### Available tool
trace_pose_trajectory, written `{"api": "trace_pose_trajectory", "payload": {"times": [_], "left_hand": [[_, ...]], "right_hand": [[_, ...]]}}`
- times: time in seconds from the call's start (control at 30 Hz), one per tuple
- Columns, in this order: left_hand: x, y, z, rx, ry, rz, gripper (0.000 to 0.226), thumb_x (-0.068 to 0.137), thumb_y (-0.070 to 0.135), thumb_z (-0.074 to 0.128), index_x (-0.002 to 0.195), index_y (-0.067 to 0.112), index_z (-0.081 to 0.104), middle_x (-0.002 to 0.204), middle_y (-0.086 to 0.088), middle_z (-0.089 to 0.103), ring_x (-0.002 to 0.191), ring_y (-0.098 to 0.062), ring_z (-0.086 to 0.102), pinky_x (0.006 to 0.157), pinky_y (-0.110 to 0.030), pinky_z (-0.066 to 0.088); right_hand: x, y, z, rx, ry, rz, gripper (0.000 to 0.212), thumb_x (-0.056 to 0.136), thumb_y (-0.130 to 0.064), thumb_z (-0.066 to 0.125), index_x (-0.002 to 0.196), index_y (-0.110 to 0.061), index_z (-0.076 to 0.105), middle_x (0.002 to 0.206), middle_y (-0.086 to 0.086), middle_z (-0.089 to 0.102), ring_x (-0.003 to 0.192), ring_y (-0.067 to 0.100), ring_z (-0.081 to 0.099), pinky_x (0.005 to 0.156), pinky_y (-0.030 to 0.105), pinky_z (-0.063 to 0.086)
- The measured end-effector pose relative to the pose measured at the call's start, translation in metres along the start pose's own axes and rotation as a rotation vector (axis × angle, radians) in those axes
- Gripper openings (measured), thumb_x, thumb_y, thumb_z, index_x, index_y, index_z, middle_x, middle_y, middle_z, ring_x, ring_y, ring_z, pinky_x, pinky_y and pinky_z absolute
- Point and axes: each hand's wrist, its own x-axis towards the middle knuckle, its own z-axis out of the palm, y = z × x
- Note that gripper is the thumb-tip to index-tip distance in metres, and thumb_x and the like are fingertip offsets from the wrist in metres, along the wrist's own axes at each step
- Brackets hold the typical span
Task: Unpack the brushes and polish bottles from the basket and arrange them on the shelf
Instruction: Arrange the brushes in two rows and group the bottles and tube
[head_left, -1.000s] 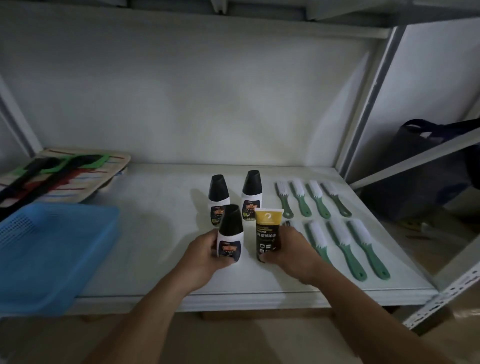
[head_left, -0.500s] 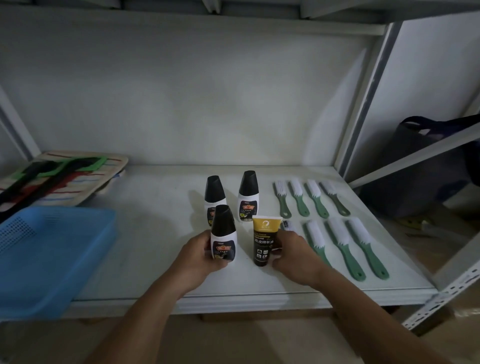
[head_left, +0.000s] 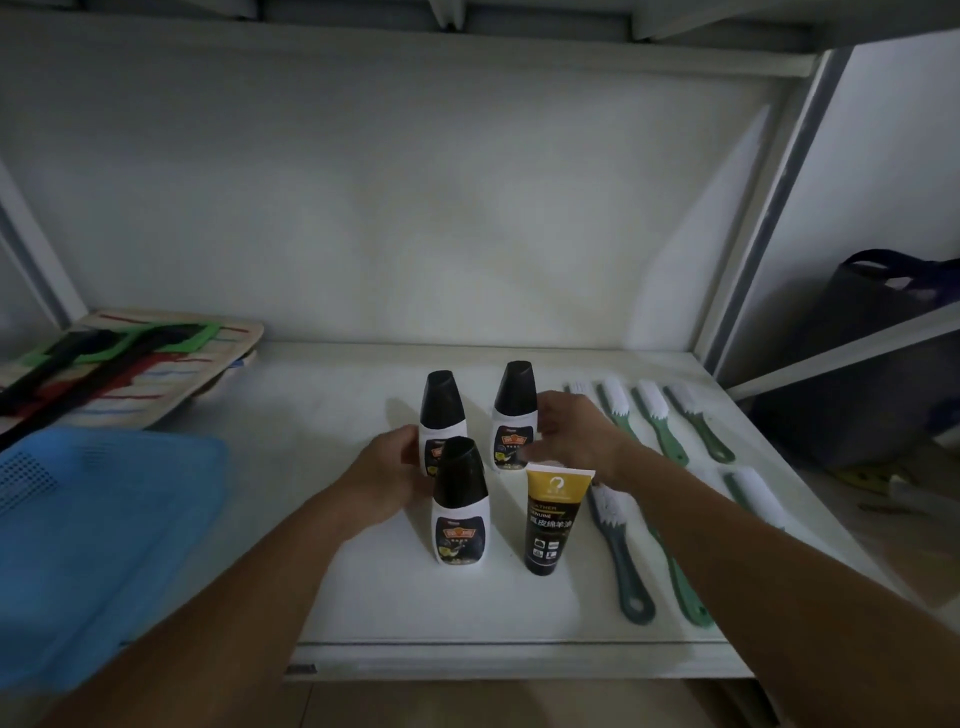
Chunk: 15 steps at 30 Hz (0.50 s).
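- A white metal shelf (head_left: 363, 395) fills the view, its board pale and a little scuffed, with a plain white back wall behind and a grey upright post (head_left: 769, 218) at the right.
- The light is dim; beyond the post, on the right, a dark bag (head_left: 878, 312) sits behind a slanted rail.
- A blue basket (head_left: 104, 545) with perforated walls rests at the near left, hanging over the shelf's front edge; what shows of its inside holds nothing.
- Far left lies a striped cloth mat (head_left: 156, 364) with black and green straps across it.
- Three polish bottles with black caps stand upright mid-shelf: a far left bottle (head_left: 441, 410), a far right bottle (head_left: 514, 410) and a near bottle (head_left: 460, 514).
- Just right of the near bottle a black and yellow tube (head_left: 550, 519) stands on its cap, touched by no hand.
- The left hand (head_left: 384, 478) curls loosely beside the far left bottle, fingers touching its side; a firm grip cannot be told.
- The right hand (head_left: 571, 436) is partly open, fingers against the right flank of the far right bottle, not closed around it.
- Green-handled brushes (head_left: 670, 431) with white bristles lie in two rows on the right, a far row and a near row, partly hidden by the right forearm.
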Motion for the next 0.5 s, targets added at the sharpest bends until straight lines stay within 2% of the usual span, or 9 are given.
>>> {"api": "trace_pose_trajectory", "payload": {"times": [0.1,0.2,0.27,0.3,0.4,0.5], "left_hand": [[0.007,0.011,0.004,-0.032,-0.053,0.059,0.008,0.075,0.022,0.068,0.075,0.027,0.073,0.08,0.004,0.076,0.086,-0.025,0.07,0.092,-0.049,0.054],[0.01,0.018,0.005,-0.056,-0.156,0.117,0.02,0.074,0.031,0.061,0.082,0.017,0.073,0.087,-0.006,0.075,0.091,-0.033,0.069,0.098,-0.057,0.05],[0.013,0.021,0.006,-0.114,-0.203,0.108,0.039,0.075,0.035,0.06,0.094,0.003,0.07,0.096,-0.018,0.072,0.097,-0.039,0.066,0.102,-0.058,0.045],[0.014,0.023,0.008,-0.161,-0.228,0.082,0.042,0.077,0.035,0.058,0.096,-0.001,0.068,0.097,-0.019,0.07,0.097,-0.037,0.064,0.102,-0.056,0.044],[0.017,0.024,0.012,-0.208,-0.236,0.043,0.031,0.083,0.028,0.052,0.097,0.005,0.068,0.096,-0.019,0.068,0.097,-0.036,0.063,0.099,-0.05,0.045],[0.018,0.019,0.012,-0.174,-0.201,0.077,0.027,0.076,0.029,0.055,0.092,0.013,0.07,0.096,-0.014,0.072,0.099,-0.038,0.065,0.105,-0.056,0.044]], "right_hand": [[0.009,-0.005,0.008,-0.057,-0.027,-0.013,0.038,0.064,-0.001,0.082,0.1,-0.009,0.071,0.093,0.007,0.077,0.087,0.022,0.074,0.088,0.044,0.058],[0.011,-0.002,0.006,-0.08,-0.031,-0.011,0.03,0.067,-0.002,0.082,0.095,-0.008,0.074,0.091,0.006,0.078,0.086,0.021,0.074,0.086,0.041,0.058],[0.01,0.001,-0.001,-0.081,-0.02,0.0,0.031,0.068,-0.002,0.082,0.097,-0.008,0.073,0.093,0.005,0.078,0.087,0.019,0.073,0.086,0.039,0.057],[0.009,0.003,-0.005,-0.074,-0.01,0.013,0.032,0.068,-0.001,0.082,0.098,-0.008,0.073,0.094,0.006,0.077,0.087,0.019,0.073,0.087,0.039,0.057],[0.005,0.009,-0.011,-0.08,-0.003,0.039,0.033,0.066,-0.001,0.082,0.098,-0.008,0.073,0.093,0.005,0.078,0.086,0.019,0.073,0.085,0.038,0.058],[0.003,0.011,-0.011,-0.091,0.006,0.044,0.033,0.066,-0.002,0.082,0.097,-0.009,0.073,0.091,0.005,0.078,0.084,0.019,0.073,0.082,0.037,0.059]]}}
